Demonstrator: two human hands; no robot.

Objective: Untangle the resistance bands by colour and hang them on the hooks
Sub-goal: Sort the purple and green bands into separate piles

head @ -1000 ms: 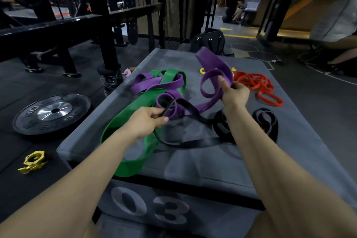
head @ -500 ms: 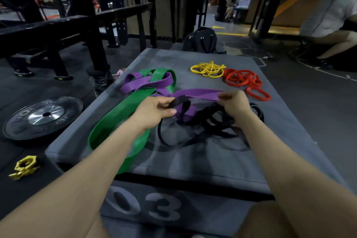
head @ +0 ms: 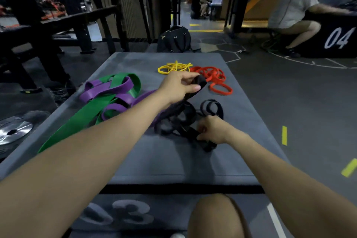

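Tangled resistance bands lie on a grey padded box (head: 173, 158). My left hand (head: 178, 86) is stretched far forward and grips a loop of the black band (head: 186, 114), lifted above the box. Nearer to me, my right hand (head: 211, 128) grips another part of the same black band low on the box. A purple band (head: 108, 91) winds through a wide green band (head: 77, 121) at the left. Thin yellow bands (head: 173, 66) and red bands (head: 214, 78) lie in separate heaps at the far end. No hooks are in view.
A black bag (head: 174, 39) stands on the floor behind the box. A weight plate (head: 13, 131) lies on the floor at the left, under a dark bench frame (head: 58, 31). At the right a person (head: 291, 13) crouches by a black box marked 04 (head: 336, 38).
My left hand has moved forward and up with the black band. My right hand has let go of the purple band, dropped nearer to me and taken hold of the black band.
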